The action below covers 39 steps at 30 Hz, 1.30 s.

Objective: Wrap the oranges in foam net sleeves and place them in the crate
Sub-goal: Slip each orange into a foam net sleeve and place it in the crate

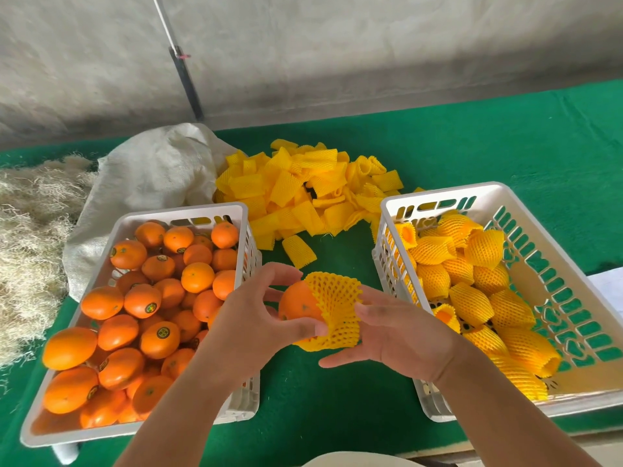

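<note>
Between the crates, the left hand (pixel 249 318) holds an orange (pixel 298 303) while the right hand (pixel 401 335) stretches a foam sleeve (pixel 332 311) half over it; right crate (pixel 435 193) part-filled with wrapped fruit, left crate (pixel 182 212) still full

Orange (pixel 298 303) half inside stretched yellow foam net sleeve (pixel 335 311) — held above green table, between two white crates.

Fruit-packing bench: orange crates (pixel 141 318), loose foam sleeves (pixel 303 190), straw (pixel 30 237).
</note>
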Each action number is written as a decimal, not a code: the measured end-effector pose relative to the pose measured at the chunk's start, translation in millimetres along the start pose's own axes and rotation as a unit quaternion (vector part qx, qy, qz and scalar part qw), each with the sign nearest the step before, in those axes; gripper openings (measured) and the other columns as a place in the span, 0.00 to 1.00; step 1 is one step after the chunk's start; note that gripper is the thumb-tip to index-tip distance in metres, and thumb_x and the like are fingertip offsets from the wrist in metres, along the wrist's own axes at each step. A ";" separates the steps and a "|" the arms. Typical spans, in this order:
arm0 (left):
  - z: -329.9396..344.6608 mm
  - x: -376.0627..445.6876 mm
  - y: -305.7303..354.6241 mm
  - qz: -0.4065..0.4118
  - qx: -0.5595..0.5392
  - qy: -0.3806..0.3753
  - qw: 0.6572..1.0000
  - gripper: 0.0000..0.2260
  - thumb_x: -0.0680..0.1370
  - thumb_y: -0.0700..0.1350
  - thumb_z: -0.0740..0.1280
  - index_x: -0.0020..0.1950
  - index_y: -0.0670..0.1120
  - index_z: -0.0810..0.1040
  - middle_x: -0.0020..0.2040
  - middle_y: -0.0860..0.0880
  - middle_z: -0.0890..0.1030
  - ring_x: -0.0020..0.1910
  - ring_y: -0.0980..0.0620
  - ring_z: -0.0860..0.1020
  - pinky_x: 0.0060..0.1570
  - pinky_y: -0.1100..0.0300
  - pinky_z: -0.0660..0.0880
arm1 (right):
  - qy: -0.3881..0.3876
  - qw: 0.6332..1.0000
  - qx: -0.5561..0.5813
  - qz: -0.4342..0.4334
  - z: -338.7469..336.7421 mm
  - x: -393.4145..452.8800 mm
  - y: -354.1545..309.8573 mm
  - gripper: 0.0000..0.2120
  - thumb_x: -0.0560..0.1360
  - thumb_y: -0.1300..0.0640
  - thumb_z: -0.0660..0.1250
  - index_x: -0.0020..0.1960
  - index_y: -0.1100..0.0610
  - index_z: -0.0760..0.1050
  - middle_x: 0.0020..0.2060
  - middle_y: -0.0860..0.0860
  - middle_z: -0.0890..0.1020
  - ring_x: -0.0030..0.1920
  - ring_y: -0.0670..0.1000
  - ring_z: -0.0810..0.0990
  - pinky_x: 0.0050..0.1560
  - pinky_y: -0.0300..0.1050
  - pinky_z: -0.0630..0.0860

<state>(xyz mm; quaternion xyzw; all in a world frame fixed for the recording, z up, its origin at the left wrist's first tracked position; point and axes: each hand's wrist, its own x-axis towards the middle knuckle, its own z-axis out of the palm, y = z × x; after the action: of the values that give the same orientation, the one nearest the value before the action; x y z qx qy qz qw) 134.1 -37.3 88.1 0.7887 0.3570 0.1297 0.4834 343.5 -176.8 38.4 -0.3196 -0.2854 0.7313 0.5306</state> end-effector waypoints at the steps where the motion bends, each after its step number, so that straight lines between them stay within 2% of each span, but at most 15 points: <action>1: -0.4 -1.0 1.4 0.006 0.009 -0.002 1.000 0.38 0.58 0.77 0.78 0.65 0.68 0.75 0.58 0.71 0.78 0.53 0.65 0.82 0.41 0.65 0.83 | -0.002 1.000 0.012 -0.002 0.2 -0.1 0.6 0.28 0.85 0.53 0.65 0.83 0.57 0.62 0.79 0.65 0.67 0.77 0.72 0.67 0.72 0.76 0.68; 5: -5.2 -3.5 3.5 0.006 -0.065 -0.013 0.998 0.24 0.75 0.77 0.63 0.63 0.65 0.80 0.59 0.62 0.83 0.55 0.58 0.84 0.47 0.59 0.83 | 0.008 0.999 0.042 -0.021 0.5 0.0 5.1 0.27 0.85 0.54 0.67 0.81 0.54 0.65 0.78 0.63 0.69 0.76 0.72 0.69 0.70 0.75 0.71; 8: -3.4 -2.4 3.2 -0.034 -0.174 -0.025 0.984 0.14 0.88 0.55 0.58 0.58 0.60 0.84 0.59 0.54 0.86 0.58 0.51 0.84 0.51 0.55 0.84 | 0.019 0.998 0.054 -0.025 0.6 -0.1 6.8 0.27 0.84 0.53 0.69 0.80 0.52 0.67 0.77 0.61 0.70 0.75 0.71 0.70 0.68 0.74 0.73; 9: -1.7 -2.0 2.0 -0.043 -0.176 -0.024 0.983 0.15 0.89 0.47 0.59 0.57 0.59 0.85 0.59 0.53 0.86 0.58 0.50 0.84 0.52 0.53 0.84 | 0.020 0.998 0.056 -0.026 1.2 0.3 7.2 0.27 0.83 0.52 0.70 0.80 0.51 0.68 0.77 0.61 0.71 0.75 0.71 0.71 0.68 0.73 0.73; 11: 2.7 -0.8 0.6 -0.059 -0.160 -0.003 0.985 0.17 0.88 0.42 0.60 0.54 0.60 0.85 0.58 0.55 0.86 0.57 0.53 0.84 0.54 0.48 0.85 | 0.033 0.998 0.046 -0.026 3.8 2.3 7.7 0.29 0.81 0.48 0.72 0.79 0.50 0.69 0.77 0.60 0.72 0.74 0.70 0.72 0.67 0.71 0.75; 14: 8.3 1.3 2.8 -0.063 -0.122 0.023 0.990 0.15 0.88 0.45 0.62 0.53 0.62 0.84 0.54 0.60 0.85 0.54 0.59 0.84 0.51 0.53 0.86 | 0.106 0.994 -0.022 -0.018 10.6 8.9 8.5 0.39 0.72 0.38 0.78 0.78 0.47 0.70 0.73 0.55 0.77 0.71 0.64 0.78 0.65 0.66 0.79; 16: 11.0 1.6 3.7 -0.053 -0.125 0.017 0.991 0.11 0.86 0.47 0.65 0.54 0.62 0.84 0.52 0.59 0.86 0.52 0.57 0.85 0.46 0.59 0.85 | 0.176 0.980 -0.093 -0.002 16.8 15.3 7.8 0.48 0.61 0.31 0.82 0.76 0.45 0.70 0.69 0.52 0.80 0.67 0.58 0.82 0.64 0.63 0.81; 19: 11.6 3.5 5.5 -0.058 -0.161 0.024 0.985 0.06 0.84 0.49 0.69 0.58 0.58 0.83 0.54 0.58 0.86 0.52 0.54 0.85 0.44 0.60 0.84 | 0.248 0.957 -0.149 0.003 22.1 22.5 7.1 0.51 0.54 0.31 0.85 0.72 0.42 0.71 0.66 0.49 0.81 0.62 0.54 0.84 0.62 0.58 0.83; 22: 14.2 7.8 5.0 -0.092 -0.178 0.044 0.979 0.07 0.85 0.48 0.67 0.58 0.58 0.84 0.54 0.57 0.85 0.52 0.57 0.84 0.46 0.55 0.85 | 0.233 0.963 -0.134 0.008 23.5 22.6 6.8 0.48 0.56 0.34 0.87 0.71 0.42 0.72 0.65 0.48 0.82 0.63 0.54 0.84 0.63 0.58 0.83; 25: 17.1 9.0 4.2 -0.095 -0.175 0.016 0.980 0.08 0.85 0.51 0.66 0.54 0.59 0.85 0.51 0.58 0.85 0.51 0.55 0.84 0.48 0.51 0.86 | 0.190 0.977 -0.098 0.003 23.5 19.6 7.6 0.45 0.62 0.39 0.86 0.74 0.44 0.72 0.66 0.49 0.82 0.66 0.57 0.83 0.65 0.61 0.81; 31: 17.3 8.8 1.0 -0.027 -0.114 0.049 0.992 0.09 0.85 0.49 0.66 0.47 0.57 0.83 0.44 0.51 0.84 0.39 0.56 0.81 0.38 0.65 0.78 | 0.155 0.980 -0.127 -0.015 20.9 13.2 5.7 0.34 0.68 0.41 0.83 0.71 0.41 0.76 0.66 0.49 0.82 0.67 0.56 0.82 0.61 0.53 0.82; 32: 17.9 8.1 0.0 -0.014 -0.094 0.065 0.993 0.09 0.86 0.50 0.65 0.48 0.56 0.82 0.43 0.50 0.83 0.40 0.54 0.80 0.38 0.62 0.78 | 0.161 0.976 -0.148 -0.016 21.4 12.2 4.6 0.34 0.67 0.39 0.83 0.71 0.41 0.76 0.65 0.47 0.83 0.66 0.55 0.83 0.60 0.51 0.82; 35: 18.7 6.0 -1.2 0.001 -0.088 0.093 0.992 0.09 0.86 0.53 0.62 0.50 0.55 0.80 0.42 0.47 0.79 0.45 0.42 0.78 0.47 0.41 0.78 | 0.182 0.953 -0.240 -0.019 25.0 10.9 -0.6 0.30 0.67 0.36 0.80 0.67 0.35 0.77 0.62 0.42 0.84 0.62 0.47 0.84 0.54 0.41 0.83; 37: 18.9 5.5 -1.9 0.002 -0.087 0.084 0.993 0.10 0.87 0.53 0.61 0.50 0.55 0.79 0.42 0.46 0.78 0.45 0.42 0.77 0.49 0.39 0.77 | 0.217 0.923 -0.316 -0.014 26.4 11.0 -2.2 0.33 0.65 0.32 0.79 0.68 0.35 0.75 0.60 0.39 0.83 0.59 0.45 0.84 0.54 0.41 0.84; 39: 19.4 5.0 -3.9 0.002 -0.078 0.070 0.995 0.11 0.87 0.52 0.60 0.49 0.55 0.79 0.42 0.44 0.76 0.41 0.47 0.75 0.46 0.44 0.75 | 0.260 0.893 -0.368 -0.011 27.6 12.6 -2.1 0.39 0.63 0.30 0.79 0.71 0.37 0.72 0.61 0.39 0.81 0.58 0.45 0.83 0.53 0.40 0.84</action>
<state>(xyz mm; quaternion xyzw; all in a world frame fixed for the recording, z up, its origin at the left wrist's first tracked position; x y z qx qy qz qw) 146.6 -45.8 74.3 0.7384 0.3776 0.2129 0.5166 320.6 -166.4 55.4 -0.6678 -0.3891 0.4591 0.4381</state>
